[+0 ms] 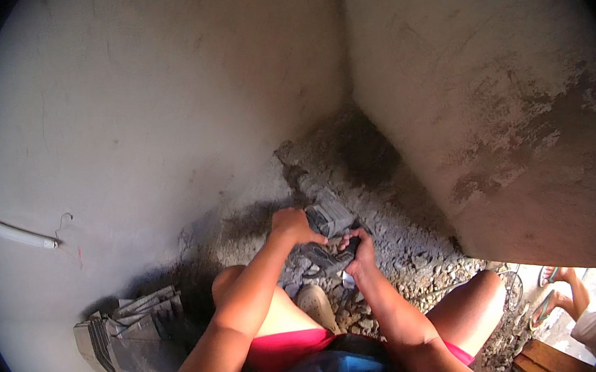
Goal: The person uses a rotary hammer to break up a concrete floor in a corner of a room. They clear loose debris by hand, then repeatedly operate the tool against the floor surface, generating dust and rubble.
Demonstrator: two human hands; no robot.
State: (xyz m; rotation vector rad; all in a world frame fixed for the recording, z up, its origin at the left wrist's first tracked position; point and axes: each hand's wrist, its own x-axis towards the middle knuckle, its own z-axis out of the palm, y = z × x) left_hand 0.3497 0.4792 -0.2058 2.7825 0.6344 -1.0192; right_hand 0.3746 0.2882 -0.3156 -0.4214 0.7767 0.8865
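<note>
Tool (333,216), grey and black, sat on the near side of the wall corner (350,71) | right hand (363,253) wrapped round its dark part; left hand (292,226) lay against it, hold unclear | loose rubble (421,263) already covered ground below the corner; what remained could not be told

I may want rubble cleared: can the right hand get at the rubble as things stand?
Probably not: the right hand grips the tool. Otherwise the way looks free; rubble lies close by.
</note>
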